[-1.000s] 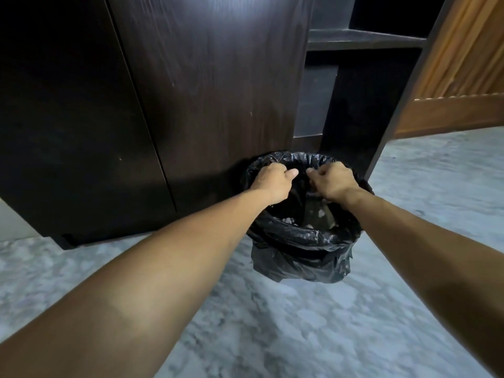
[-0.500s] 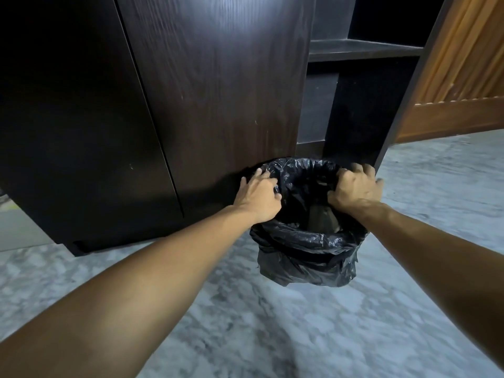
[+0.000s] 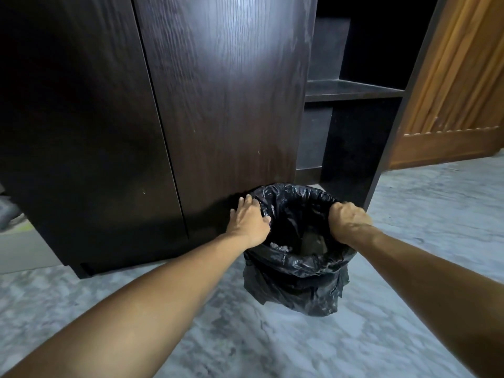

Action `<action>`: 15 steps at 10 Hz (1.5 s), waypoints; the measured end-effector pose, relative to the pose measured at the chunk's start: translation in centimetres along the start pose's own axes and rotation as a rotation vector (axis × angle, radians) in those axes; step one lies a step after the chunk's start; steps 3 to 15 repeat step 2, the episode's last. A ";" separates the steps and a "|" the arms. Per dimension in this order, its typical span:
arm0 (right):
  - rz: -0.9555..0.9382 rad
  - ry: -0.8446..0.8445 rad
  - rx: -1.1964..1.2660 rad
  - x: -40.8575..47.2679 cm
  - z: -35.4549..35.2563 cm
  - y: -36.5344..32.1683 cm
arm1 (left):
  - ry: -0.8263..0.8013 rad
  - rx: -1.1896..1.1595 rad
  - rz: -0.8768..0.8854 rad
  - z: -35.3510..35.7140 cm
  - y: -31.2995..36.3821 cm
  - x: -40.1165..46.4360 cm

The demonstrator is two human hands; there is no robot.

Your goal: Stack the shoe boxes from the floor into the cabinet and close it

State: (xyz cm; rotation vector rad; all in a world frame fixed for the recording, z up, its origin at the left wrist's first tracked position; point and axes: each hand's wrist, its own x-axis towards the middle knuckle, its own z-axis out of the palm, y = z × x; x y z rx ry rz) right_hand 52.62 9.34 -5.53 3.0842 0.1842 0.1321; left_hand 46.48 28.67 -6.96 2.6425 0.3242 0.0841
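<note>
A dark wooden cabinet [image 3: 218, 105] stands in front of me with its doors closed on the left and an open shelf bay [image 3: 351, 90] on the right. No shoe boxes are in view. A small bin lined with a black plastic bag [image 3: 297, 268] sits on the floor against the cabinet's foot. My left hand [image 3: 249, 222] grips the left side of the bin's rim, thumb inside. My right hand [image 3: 347, 221] grips the right side of the rim with curled fingers. Bits of rubbish lie in the bin's bottom.
Grey marble floor [image 3: 245, 336] spreads around the bin. A brown wooden door [image 3: 458, 105] stands at the right of the cabinet. A pale object [image 3: 16, 230] lies on the floor at the far left edge.
Both hands have moved apart from the far rim of the bin to its left and right sides. The view has shifted slightly downward.
</note>
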 end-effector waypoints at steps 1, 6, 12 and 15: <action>-0.022 -0.037 -0.028 -0.5 -0.9 -0.6 | -0.044 0.011 0.008 -0.2 -0.1 -0.6; 0.018 -0.075 0.007 -0.8 -1.5 -1.8 | -0.035 0.030 0.022 -0.8 -0.2 -1.1; 0.018 -0.075 0.007 -0.8 -1.5 -1.8 | -0.035 0.030 0.022 -0.8 -0.2 -1.1; 0.018 -0.075 0.007 -0.8 -1.5 -1.8 | -0.035 0.030 0.022 -0.8 -0.2 -1.1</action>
